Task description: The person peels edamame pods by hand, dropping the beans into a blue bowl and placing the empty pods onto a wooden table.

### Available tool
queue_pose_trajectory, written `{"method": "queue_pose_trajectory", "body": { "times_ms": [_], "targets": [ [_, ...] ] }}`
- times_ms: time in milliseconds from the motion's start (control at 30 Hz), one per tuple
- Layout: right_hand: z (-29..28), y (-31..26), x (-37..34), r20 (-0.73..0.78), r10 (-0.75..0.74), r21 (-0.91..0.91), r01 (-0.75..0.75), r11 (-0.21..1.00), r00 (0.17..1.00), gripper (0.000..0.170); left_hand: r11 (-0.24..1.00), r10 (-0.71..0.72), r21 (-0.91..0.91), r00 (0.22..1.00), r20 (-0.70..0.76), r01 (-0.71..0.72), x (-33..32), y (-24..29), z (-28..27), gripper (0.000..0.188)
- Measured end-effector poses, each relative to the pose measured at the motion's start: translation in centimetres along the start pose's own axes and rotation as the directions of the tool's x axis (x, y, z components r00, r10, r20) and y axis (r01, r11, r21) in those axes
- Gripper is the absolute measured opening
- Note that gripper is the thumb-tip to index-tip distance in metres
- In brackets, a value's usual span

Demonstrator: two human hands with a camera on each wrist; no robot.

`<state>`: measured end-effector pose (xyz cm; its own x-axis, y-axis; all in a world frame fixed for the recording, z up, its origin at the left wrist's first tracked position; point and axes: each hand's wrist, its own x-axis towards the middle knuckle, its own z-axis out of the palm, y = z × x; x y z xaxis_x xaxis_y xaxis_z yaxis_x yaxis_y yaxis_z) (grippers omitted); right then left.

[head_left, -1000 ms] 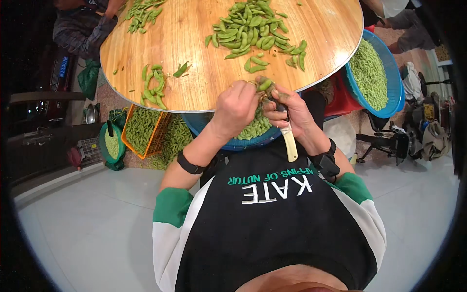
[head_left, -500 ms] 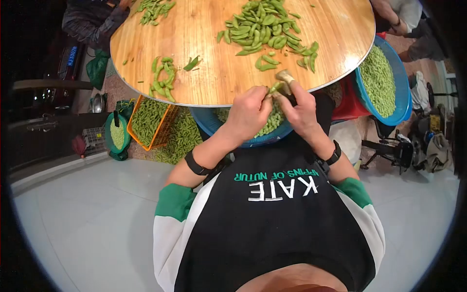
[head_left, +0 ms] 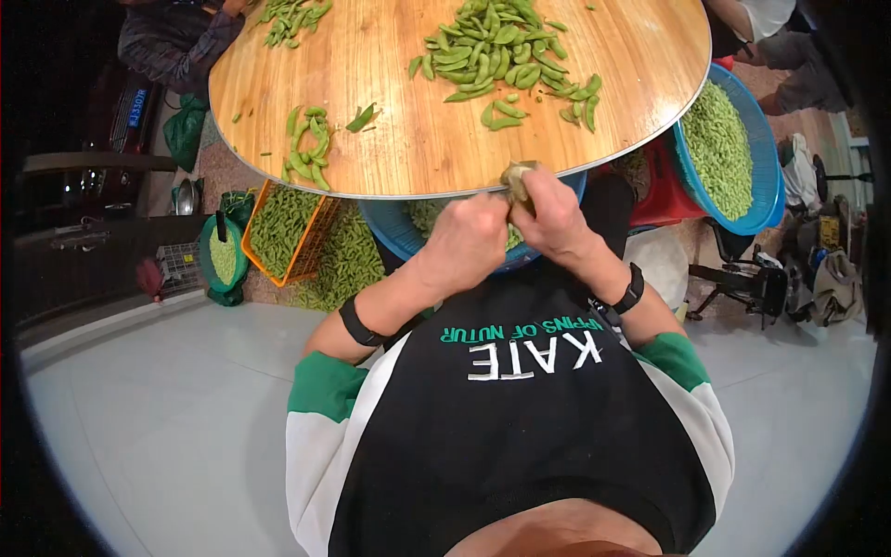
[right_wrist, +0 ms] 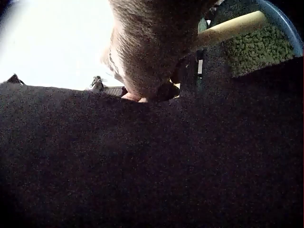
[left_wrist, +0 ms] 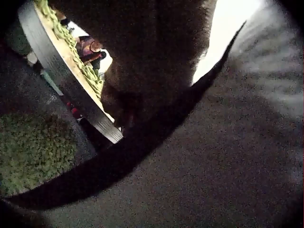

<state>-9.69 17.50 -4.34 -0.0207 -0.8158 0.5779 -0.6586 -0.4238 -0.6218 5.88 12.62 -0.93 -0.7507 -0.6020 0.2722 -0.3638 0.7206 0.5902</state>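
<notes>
My left hand (head_left: pixel 467 235) and right hand (head_left: pixel 557 221) meet at the table's near edge, over a blue basket (head_left: pixel 382 225) of shelled green beans. The left fingers curl inward to a pinch against the right hand; the edamame pod last seen between the hands is now hidden. Around a tool with a cream handle (right_wrist: pixel 232 29) my right hand curls; the handle juts out in the right wrist view, its working end out of sight. A pale, stained cover (head_left: pixel 516 176) is on a right finger. The left wrist view is mostly dark sleeve.
On the round wooden table (head_left: pixel 390 111) lie a large pile of edamame pods (head_left: pixel 497 46) and smaller groups. A second blue basket of beans (head_left: pixel 716 158) stands at the right. An orange crate (head_left: pixel 302 246) of pods is on the left, with loose pods (head_left: pixel 348 260) beside it.
The hands have drawn down from the table surface to its edge and closed together. The pod between them has gone from sight, as has the cream handle in the head view.
</notes>
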Motion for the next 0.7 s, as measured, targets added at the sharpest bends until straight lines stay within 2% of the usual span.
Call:
{"method": "queue_pose_trajectory", "body": {
  "times_ms": [100,167,200,267,300,333,367,433,467,533,700],
  "targets": [
    [-0.5,0.3,0.2,0.022,0.018,0.078,-0.020,0.997,1.000,0.030,1.000,0.025,-0.006,0.999,0.037,-0.025,-0.4,0.3,-0.7,0.002],
    [-1.1,0.0,-0.1,0.111,0.043,0.104,-0.055,0.993,0.993,0.026,0.986,0.008,0.165,0.999,0.036,-0.014,-0.3,-0.5,-3.3,0.004],
    [-1.3,0.1,-0.1,0.108,0.043,0.102,-0.054,0.993,0.993,0.026,0.959,0.002,0.283,1.000,0.010,-0.005,-0.3,-1.1,-4.4,0.006],
    [-1.3,0.3,-0.4,0.173,0.072,0.166,-0.101,0.981,0.982,0.023,0.881,-0.069,0.465,0.995,-0.067,0.092,0.6,-2.5,-5.8,0.010],
    [-1.2,0.3,-0.6,0.171,0.072,0.168,-0.102,0.981,0.983,0.023,0.833,-0.015,0.551,0.997,-0.081,0.057,1.1,-3.3,-5.9,0.011],
    [-1.0,0.3,-0.6,0.230,-0.001,0.230,-0.054,0.972,0.973,0.023,0.773,0.041,0.634,0.995,-0.089,0.025,1.7,-4.0,-5.8,0.012],
    [-0.9,0.4,-0.6,0.280,-0.078,0.291,-0.007,0.957,0.957,0.023,0.771,0.047,0.637,0.995,-0.087,0.019,2.5,-4.4,-5.5,0.012],
    [-0.8,0.6,-0.6,0.282,-0.088,0.274,0.008,0.962,0.955,0.023,0.859,0.175,0.509,0.965,-0.193,-0.054,4.3,-4.5,-3.9,0.011],
    [-0.9,0.7,-0.7,0.297,-0.100,0.262,0.020,0.965,0.950,0.024,0.861,0.179,0.506,0.965,-0.192,-0.060,5.2,-4.4,-3.0,0.011],
    [-1.3,0.8,-0.8,0.301,-0.063,0.262,-0.019,0.965,0.951,0.024,0.973,0.076,0.228,0.990,-0.121,-0.047,7.1,-4.3,-1.2,0.009],
    [-2.4,1.3,-1.6,0.333,0.016,0.255,-0.107,0.961,0.943,0.024,0.952,0.110,0.302,0.981,-0.161,-0.057,9.7,-3.8,2.7,0.009]
  ]
}}
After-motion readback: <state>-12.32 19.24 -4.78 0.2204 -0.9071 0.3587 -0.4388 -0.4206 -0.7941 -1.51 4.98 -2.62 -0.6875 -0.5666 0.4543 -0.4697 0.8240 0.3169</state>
